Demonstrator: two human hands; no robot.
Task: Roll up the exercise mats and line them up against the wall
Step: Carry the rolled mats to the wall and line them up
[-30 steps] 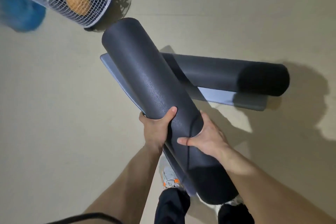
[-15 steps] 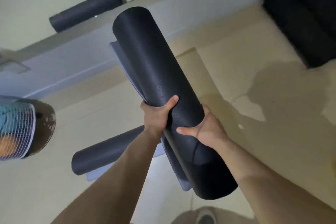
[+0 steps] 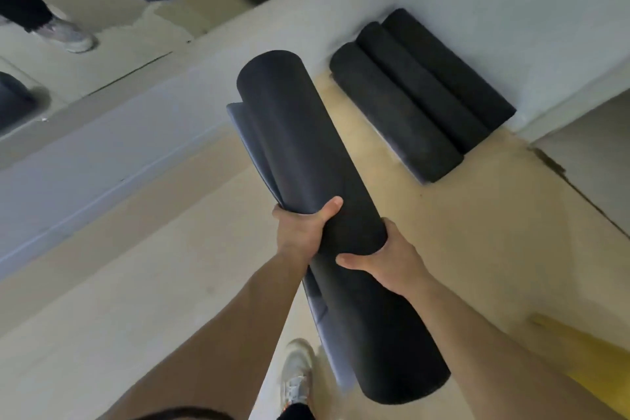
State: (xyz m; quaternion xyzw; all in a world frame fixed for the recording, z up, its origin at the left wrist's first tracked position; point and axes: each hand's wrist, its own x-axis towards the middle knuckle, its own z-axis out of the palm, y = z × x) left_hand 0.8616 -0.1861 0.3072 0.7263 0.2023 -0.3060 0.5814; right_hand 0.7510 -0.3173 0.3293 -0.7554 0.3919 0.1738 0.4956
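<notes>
Head view: rolled dark mat (image 3: 306,160) held off the floor (image 3: 136,283), long axis pointing toward the wall (image 3: 341,10). Left hand (image 3: 301,232) grips its left side, thumb over the top; right hand (image 3: 385,259) grips from the right, thumb across. Loose outer flap hangs on the roll's left edge. Three rolled mats (image 3: 419,99) lie side by side against the wall, ahead right. Shoe (image 3: 296,372) below.
</notes>
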